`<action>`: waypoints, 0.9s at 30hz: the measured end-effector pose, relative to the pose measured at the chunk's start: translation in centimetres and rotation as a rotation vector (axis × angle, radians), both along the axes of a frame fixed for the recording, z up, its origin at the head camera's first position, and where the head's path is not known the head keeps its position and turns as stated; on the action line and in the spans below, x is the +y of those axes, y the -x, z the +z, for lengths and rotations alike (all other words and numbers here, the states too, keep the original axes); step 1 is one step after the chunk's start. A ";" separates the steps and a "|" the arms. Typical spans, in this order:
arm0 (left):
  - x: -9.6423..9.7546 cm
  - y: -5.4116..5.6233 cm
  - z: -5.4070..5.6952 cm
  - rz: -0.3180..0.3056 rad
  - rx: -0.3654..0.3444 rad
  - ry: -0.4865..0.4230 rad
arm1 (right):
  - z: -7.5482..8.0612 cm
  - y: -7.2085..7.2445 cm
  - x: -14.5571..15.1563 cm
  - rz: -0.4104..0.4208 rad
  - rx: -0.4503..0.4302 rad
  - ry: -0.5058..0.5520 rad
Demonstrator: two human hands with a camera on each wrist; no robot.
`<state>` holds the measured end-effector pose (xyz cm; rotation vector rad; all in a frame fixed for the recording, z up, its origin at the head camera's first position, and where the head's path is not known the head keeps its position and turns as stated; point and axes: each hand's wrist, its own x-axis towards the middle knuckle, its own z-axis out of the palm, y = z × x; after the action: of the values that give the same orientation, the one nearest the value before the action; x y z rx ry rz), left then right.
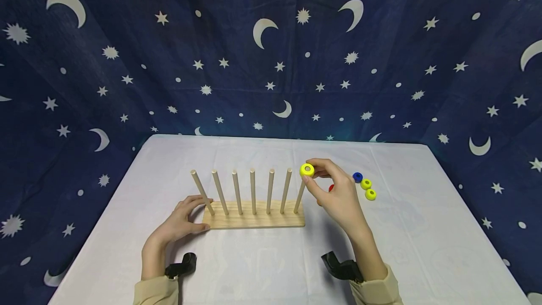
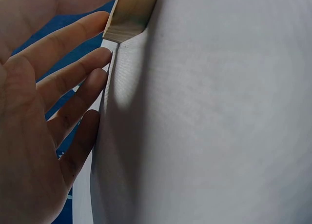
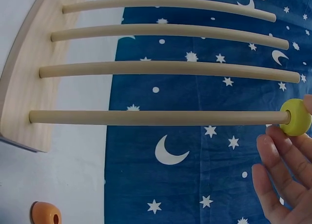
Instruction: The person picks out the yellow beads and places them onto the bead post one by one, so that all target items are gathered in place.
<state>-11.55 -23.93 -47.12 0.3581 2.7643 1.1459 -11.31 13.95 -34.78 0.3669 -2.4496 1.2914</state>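
A pale wooden peg stand (image 1: 258,220) with a row of several upright pegs stands on the table. My left hand (image 1: 181,220) holds its left end, thumb at the near corner and fingers at the far one; the left wrist view shows this hand (image 2: 44,102) beside the end of the base (image 2: 130,19). My right hand (image 1: 338,194) pinches a yellow bead (image 1: 306,170) at the top of the rightmost peg. In the right wrist view, that peg's tip (image 3: 273,117) meets the hole of the yellow bead (image 3: 295,117), above the fingertips of my right hand (image 3: 287,170).
Right of my right hand lie a blue bead (image 1: 357,177) and two yellow beads (image 1: 366,184). A red bead (image 1: 331,187) is partly hidden behind the hand. An orange bead (image 3: 46,213) lies near the stand's right end. A star-patterned cloth (image 1: 271,60) hangs behind the table.
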 end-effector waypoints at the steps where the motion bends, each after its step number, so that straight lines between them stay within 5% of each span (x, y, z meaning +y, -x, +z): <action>1: 0.0 0.0 0.0 -0.002 0.002 -0.001 | 0.0 0.0 0.0 -0.002 0.000 -0.003; 27: 0.1 0.0 0.0 0.004 -0.006 -0.004 | 0.0 -0.1 0.3 0.019 0.014 -0.019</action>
<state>-11.55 -23.87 -47.08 0.3490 2.7590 1.1509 -11.23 14.26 -34.77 0.4040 -2.4542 1.2697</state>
